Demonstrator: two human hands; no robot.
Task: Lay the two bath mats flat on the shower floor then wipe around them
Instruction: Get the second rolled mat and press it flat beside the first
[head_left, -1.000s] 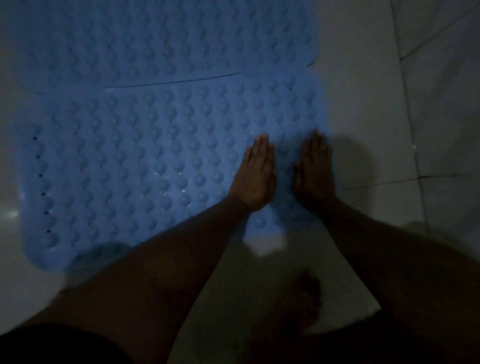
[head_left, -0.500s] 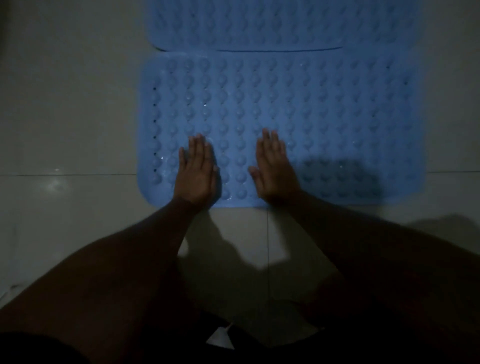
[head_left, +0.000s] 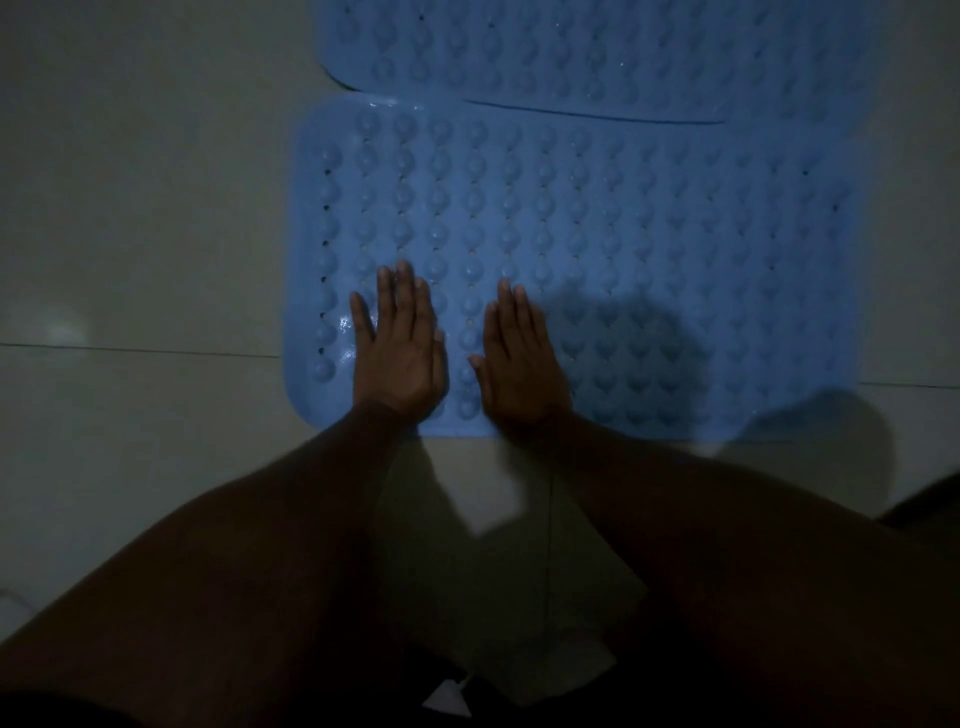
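Two blue bath mats covered in round bumps lie flat on the pale tiled floor. The near mat (head_left: 649, 234) fills the middle of the view; the far mat (head_left: 597, 47) lies just beyond it, its near edge slightly overlapping. My left hand (head_left: 400, 348) rests palm down on the near mat close to its left front corner, fingers straight and together. My right hand (head_left: 519, 364) presses flat beside it, a little to the right, at the mat's front edge. Neither hand holds anything.
Pale floor tiles (head_left: 145, 218) with grout lines surround the mats on the left, front and right. The scene is dim, with shadows of my arms on the floor in front. A small white object (head_left: 449, 699) shows at the bottom between my legs.
My hands have shifted from the near mat's right front part to its left front part, still pressed flat. The view has swung so the mat sits further right.
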